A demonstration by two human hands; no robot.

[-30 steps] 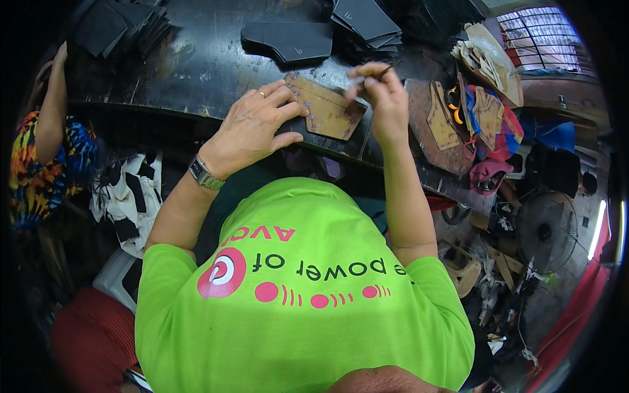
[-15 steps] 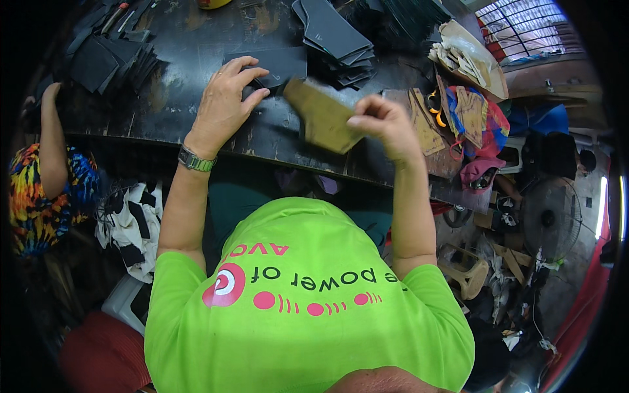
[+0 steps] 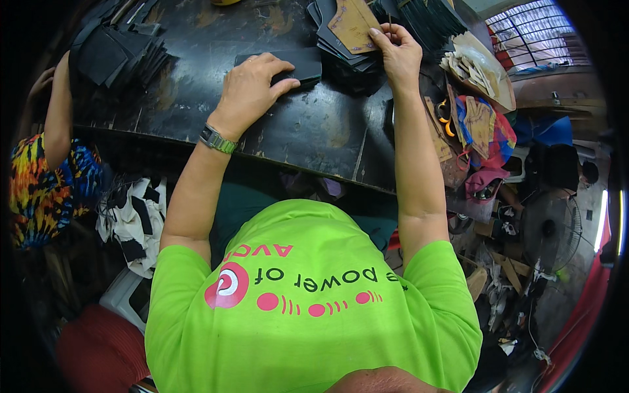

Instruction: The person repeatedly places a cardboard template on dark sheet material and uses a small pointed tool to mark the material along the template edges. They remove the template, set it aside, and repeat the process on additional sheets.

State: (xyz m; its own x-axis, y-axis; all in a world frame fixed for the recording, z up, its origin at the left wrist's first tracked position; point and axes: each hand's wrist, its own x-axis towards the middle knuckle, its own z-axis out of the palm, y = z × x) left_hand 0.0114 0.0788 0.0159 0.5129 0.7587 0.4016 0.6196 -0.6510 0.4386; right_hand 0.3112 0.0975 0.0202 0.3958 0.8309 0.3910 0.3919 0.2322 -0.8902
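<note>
My right hand (image 3: 401,54) pinches the near right edge of a flat brown pattern template (image 3: 354,27), with marks along its edges. The template lies on a stack of dark cut sheets (image 3: 325,40) at the far side of the table. A thin dark stick-like thing shows by the fingers of that hand; I cannot make out whether it is held. Left of the stack, my left hand (image 3: 252,88) rests on a flat black piece (image 3: 306,64), thumb and index finger apart. Part of that piece is hidden under the hand.
More dark sheets (image 3: 121,52) are piled at the far left, near another person's arm (image 3: 57,111). On the right are brown templates (image 3: 478,124), orange-handled scissors (image 3: 445,118) and a box of pale scraps (image 3: 481,72). A fan (image 3: 550,226) stands beyond the dark table (image 3: 321,144).
My right hand has carried the brown template away from me, from near the table's front edge onto the stack. My left hand has shifted right and settled onto the black piece.
</note>
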